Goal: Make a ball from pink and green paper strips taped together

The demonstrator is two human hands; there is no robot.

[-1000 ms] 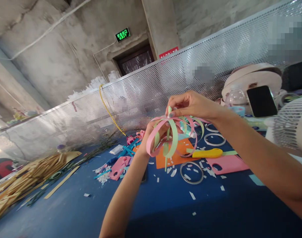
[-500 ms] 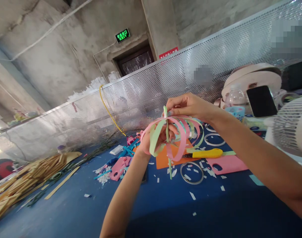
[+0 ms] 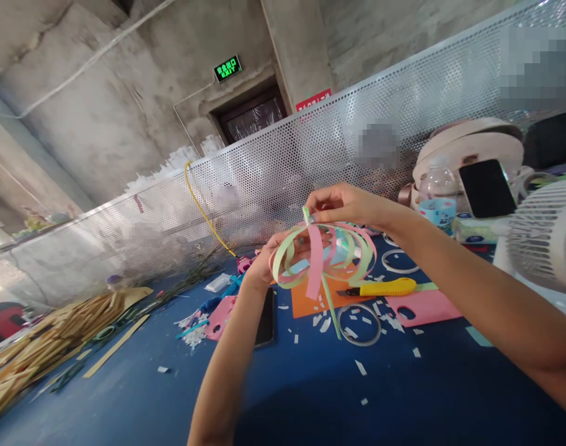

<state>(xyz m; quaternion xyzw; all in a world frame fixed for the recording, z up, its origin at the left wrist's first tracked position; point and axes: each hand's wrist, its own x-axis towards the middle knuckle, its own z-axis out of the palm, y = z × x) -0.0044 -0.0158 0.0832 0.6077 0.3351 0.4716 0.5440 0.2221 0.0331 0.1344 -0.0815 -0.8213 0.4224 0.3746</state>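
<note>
A lantern-like ball of looped pink and pale green paper strips hangs above the blue table. My right hand pinches the pale green top end, thumb and fingers closed on it. On the ball's left side is my left hand, its fingers stretched out behind the loops and partly hidden by them. A thin green strip dangles below the ball. Beneath lie an orange sheet and a yellow utility knife with its blade end to the left.
A pink sheet with a hole, a metal ring and white paper scraps lie near the knife. My left forearm passes a black phone. Wooden strips pile up at left. A fan and bottle stand at right.
My left fingers have gone from curled inside the loops to stretched out behind them. The ball has turned, and its dangling strip now slants to the right. My right hand still pinches the top.
</note>
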